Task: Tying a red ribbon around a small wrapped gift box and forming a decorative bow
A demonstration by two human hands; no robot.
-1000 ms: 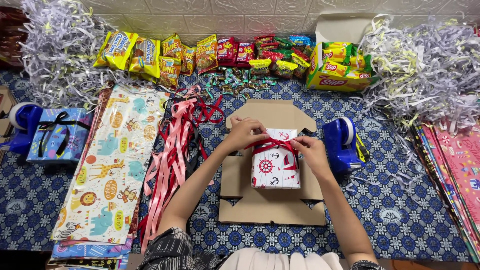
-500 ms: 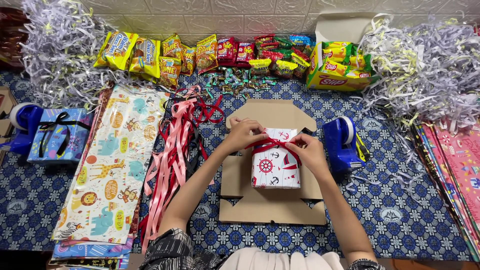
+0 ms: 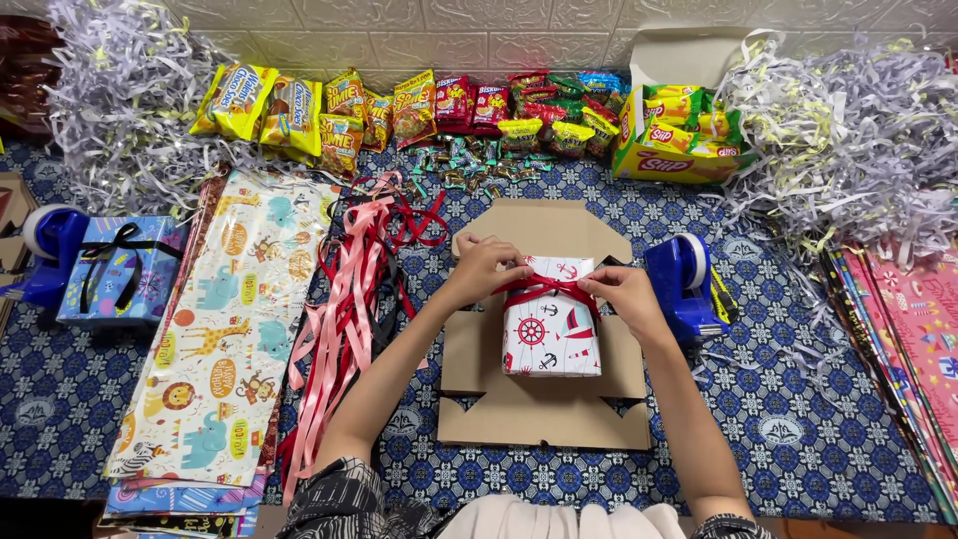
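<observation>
Nearest the camera, two bare forearms reach forward over a flat sheet of brown cardboard point(image 3: 544, 424) with notched edges, lying on a desk point(image 3: 798, 419) covered in a blue cloth with a tile-like pattern. On the cardboard stands a small box-shaped gift point(image 3: 551, 321) wrapped in smooth white paper printed with red and navy anchors, ship's wheels and sailboats. A glossy red ribbon point(image 3: 547, 287) runs across its far top edge. The left hand point(image 3: 486, 269) pinches the ribbon's left end and the right hand point(image 3: 619, 291) pinches its right end, fingers of both closed narrowly on the ribbon just beside the gift's upper corners.

Left of the cardboard lies a loose bundle of satin ribbons point(image 3: 344, 319) in pink and red, long and flat. Beyond it a stack of wrapping paper sheets point(image 3: 225, 329) shows cartoon animals on a pale ground. Further left sits a blue wrapped box tied with black ribbon point(image 3: 120, 269), and a blue tape dispenser point(image 3: 45, 250) at the edge. A second blue tape dispenser point(image 3: 689, 284) stands just right of the right hand. Pink patterned paper sheets point(image 3: 913, 329) lie at the far right.

Along the back, by the pale textured wall, runs a row of snack packets point(image 3: 399, 105) in yellow, red and green foil, with an open yellow carton of packets point(image 3: 679, 130). Heaps of crinkled shredded paper point(image 3: 858, 130), silvery white, fill both back corners.
</observation>
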